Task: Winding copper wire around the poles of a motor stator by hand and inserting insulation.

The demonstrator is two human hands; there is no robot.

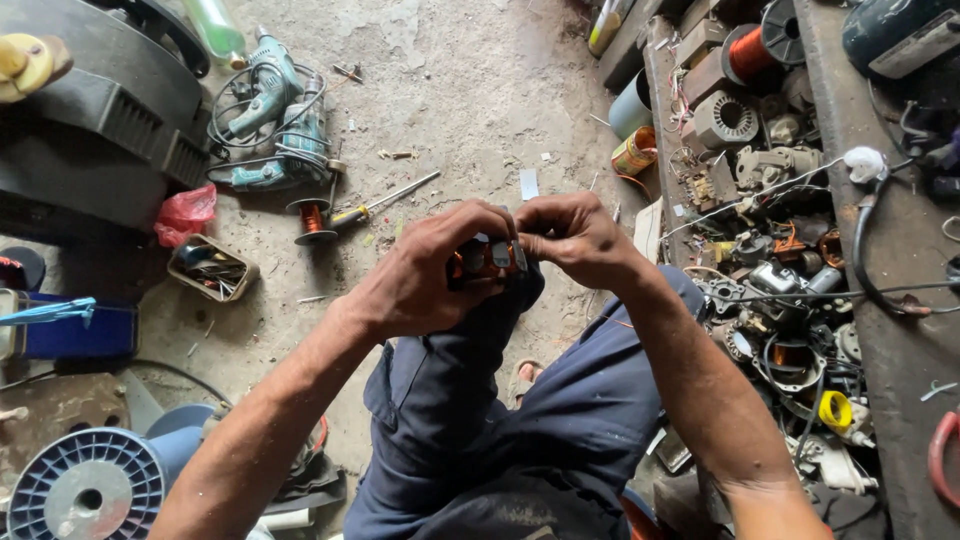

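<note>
Seated over a dusty concrete floor (450,90), the person holds a small motor part with copper windings (485,260) above the knee, at the middle of the view. The left hand (425,275) is clenched around it from the left and below, cradling its body, while the right hand (575,238) pinches at its top right edge with fingertips closed on what is probably a fine wire or lead; the wire itself is too small to make out. The step in hand looks like working on the winding, dressing or threading a lead, and the next move would seem to call for a steady cradle from the left hand and a small, precise pull or tuck from the right. The part shows glossy orange-brown enamelled copper set in a dull grey metal frame. Around it, the floor carries two teal power drills (270,120) tangled in their cables, a small spool of copper wire (313,220), a long screwdriver (385,200) and a crumpled red plastic bag (185,212). A ribbed blue-white plastic reel (88,495) sits at lower left. On the right, a grimy shelf (880,300) is heaped with old coils, stators and black cables, with a larger copper spool (748,52) at the top.
</note>
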